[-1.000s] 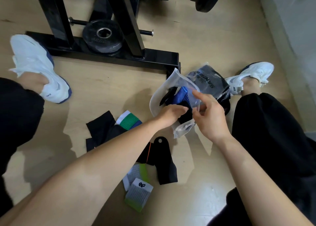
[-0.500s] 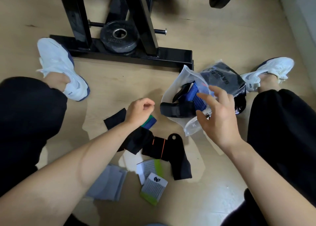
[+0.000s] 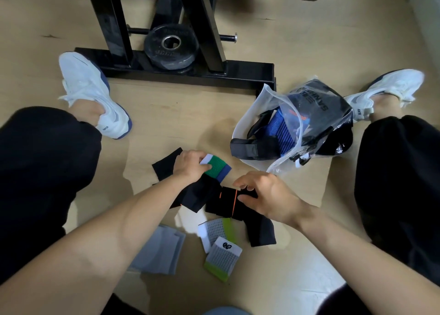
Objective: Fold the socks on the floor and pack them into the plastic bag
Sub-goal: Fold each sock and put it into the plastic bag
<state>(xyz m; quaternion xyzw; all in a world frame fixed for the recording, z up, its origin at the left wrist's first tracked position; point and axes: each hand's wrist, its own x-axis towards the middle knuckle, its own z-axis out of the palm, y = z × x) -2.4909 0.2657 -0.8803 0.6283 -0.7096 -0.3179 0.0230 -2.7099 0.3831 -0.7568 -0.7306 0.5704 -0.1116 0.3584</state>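
Note:
A clear plastic bag (image 3: 246, 122) lies open on the wooden floor at the right, with a blue sock (image 3: 277, 129) and black socks inside. Left of it, my left hand (image 3: 189, 166) grips the cuff of a black sock with green, white and blue bands (image 3: 216, 168). My right hand (image 3: 269, 198) is curled over a black sock with an orange stripe (image 3: 225, 201), thumb and fingers pinching its fabric. Two grey-and-lime socks (image 3: 222, 258) and a light grey pair (image 3: 162, 250) lie closer to me.
A black metal rack base (image 3: 190, 73) with a weight plate (image 3: 171, 44) stands on the floor just beyond the socks. My legs in black trousers and white shoes (image 3: 90, 91) flank the work area on both sides.
My right hand left the bag's mouth and came down onto the black orange-striped sock. My left hand closed on the green-banded cuff. The view shifted slightly.

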